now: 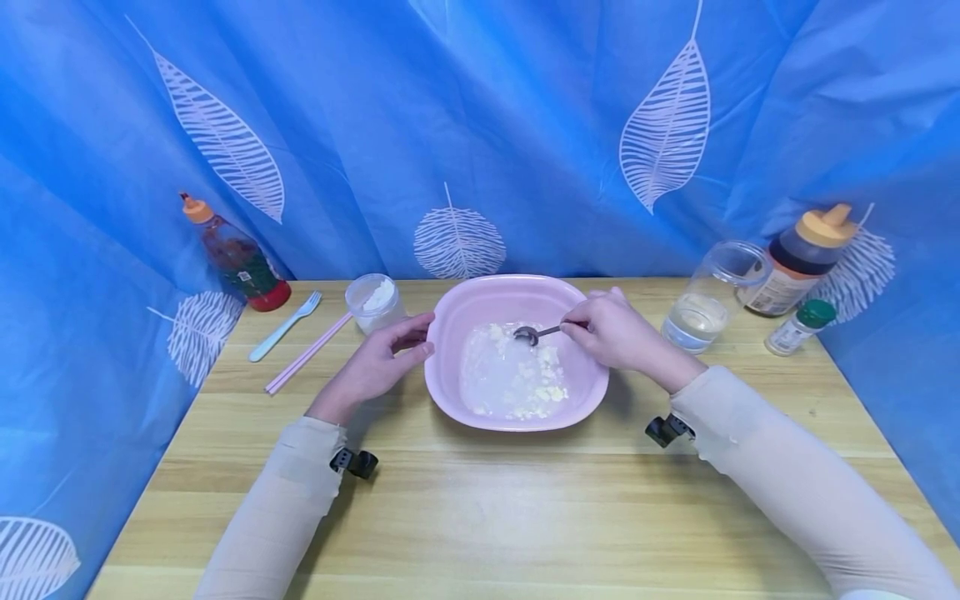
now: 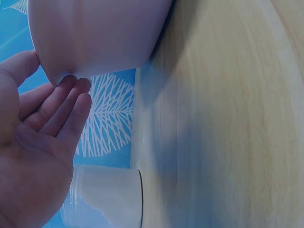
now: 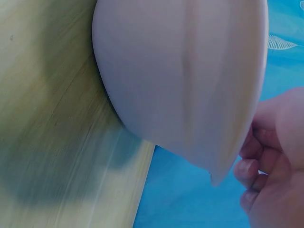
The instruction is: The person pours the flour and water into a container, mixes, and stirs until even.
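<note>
A pink plastic basin (image 1: 517,423) stands on the table, holding cloudy liquid and pale floury clumps (image 1: 543,392). My left hand (image 1: 381,360) holds the basin's left rim; in the left wrist view its fingertips (image 2: 83,85) touch the underside and the thumb lies at the edge. Over the basin's right rim, my right hand (image 1: 611,329) pinches the handle of a dark metal spoon (image 1: 527,335), whose bowl is at the mixture. In the right wrist view the basin wall (image 3: 156,71) hides the spoon, and the right hand (image 3: 275,152) shows curled fingers beside the rim.
Behind the left hand stands a clear tub of white powder (image 1: 375,302). Pink chopsticks (image 1: 307,354), a light blue fork (image 1: 285,327) and a red sauce bottle (image 1: 243,262) are farther left. Right: a clear water cup (image 1: 693,321), a dark sauce bottle (image 1: 798,258) and a green-capped shaker (image 1: 798,327).
</note>
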